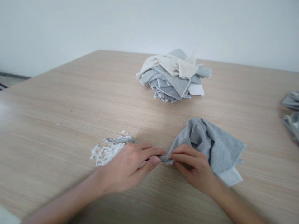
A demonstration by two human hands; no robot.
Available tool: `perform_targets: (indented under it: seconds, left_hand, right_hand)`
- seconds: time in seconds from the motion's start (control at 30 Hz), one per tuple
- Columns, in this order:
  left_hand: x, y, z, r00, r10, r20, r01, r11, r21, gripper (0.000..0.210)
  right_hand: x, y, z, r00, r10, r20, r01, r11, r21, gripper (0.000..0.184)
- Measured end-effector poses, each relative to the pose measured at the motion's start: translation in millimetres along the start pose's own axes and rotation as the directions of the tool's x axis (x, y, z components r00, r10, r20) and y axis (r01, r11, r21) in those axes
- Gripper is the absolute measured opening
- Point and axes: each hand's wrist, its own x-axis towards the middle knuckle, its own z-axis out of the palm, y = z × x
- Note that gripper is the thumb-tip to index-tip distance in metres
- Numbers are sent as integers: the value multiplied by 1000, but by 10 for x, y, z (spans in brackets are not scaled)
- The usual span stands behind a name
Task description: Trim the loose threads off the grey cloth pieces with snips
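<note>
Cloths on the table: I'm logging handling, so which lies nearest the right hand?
The rumpled grey cloth, which touches the right hand. The mixed pile lies farther back, and the other cloths sit apart at the picture's right edge.

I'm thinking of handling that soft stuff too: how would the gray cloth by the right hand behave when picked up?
The gray cloth would probably hang floppy, as it lies in loose folds beside the right hand. It looks thin at its edges, so likely light for its size. Its spread, cornered shape seems unlikely to roll.
</note>
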Motion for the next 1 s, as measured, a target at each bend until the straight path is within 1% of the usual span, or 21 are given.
perform_targets:
  seconds: [0.13,0.3,0.37,0.6,0.73,0.83,1.0]
  left_hand:
    - [-39,18,32,998,44,-36,-44,999,0,33]
    - [-49,6,94,979,90,-182,-88,996,21,31]
    - [-40,-7,125,970,105,-218,-98,994,41,32]
    - [-19,-8,235,966,129,-226,-117,991,68,34]
    - [-14,16,302,953,144,-267,-126,988,84,36]
    - [2,32,321,949,142,-283,-124,989,80,36]
    - [13,41,323,947,152,-282,-137,988,73,36]
  right_hand:
    - [5,-20,-30,998,58,-10,-57,995,76,25]
    - [10,-26,-55,996,87,1,-87,987,138,23]
    - [11,-20,-58,995,97,-3,-96,983,159,23]
    - [1,-13,-59,992,124,-7,-120,974,190,23]
    - [2,-20,-59,992,126,-5,-122,973,194,19]
    - [13,-23,-64,993,113,-14,-109,978,176,16]
    - [41,-27,-74,996,82,-24,-77,985,156,18]
